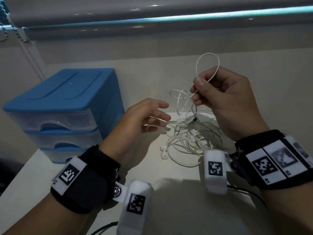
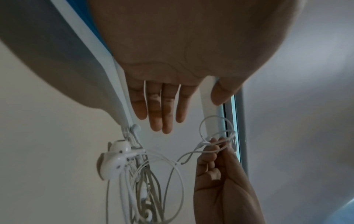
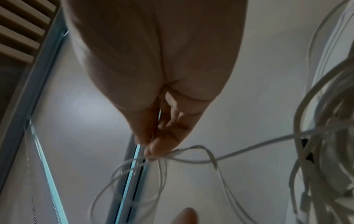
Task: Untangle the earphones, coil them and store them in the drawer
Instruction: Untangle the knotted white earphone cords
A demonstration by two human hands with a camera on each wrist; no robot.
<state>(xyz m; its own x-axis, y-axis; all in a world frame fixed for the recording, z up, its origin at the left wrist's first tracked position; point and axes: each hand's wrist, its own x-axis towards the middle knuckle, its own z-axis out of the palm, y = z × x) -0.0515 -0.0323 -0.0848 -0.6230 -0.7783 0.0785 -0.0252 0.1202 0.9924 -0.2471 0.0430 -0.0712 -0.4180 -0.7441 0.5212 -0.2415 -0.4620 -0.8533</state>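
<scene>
A tangle of white earphones (image 1: 189,139) lies on the white table (image 1: 177,192), with earbuds (image 1: 164,150) at its left edge. My right hand (image 1: 194,92) is raised above the pile and pinches a strand of the earphone cable (image 3: 191,157), so that a loop (image 1: 207,65) stands up behind the fingers. My left hand (image 1: 162,114) hovers just left of the tangle with its fingers (image 2: 159,115) straight and spread, holding nothing. The blue drawer unit (image 1: 64,106) stands at the left, and its translucent drawers look closed.
A wall and a rolled blind (image 1: 152,19) with a bead chain (image 1: 5,34) close off the back of the table. A dark cable (image 1: 243,190) runs along the table near my right wrist. The table's left edge falls away below the drawer unit.
</scene>
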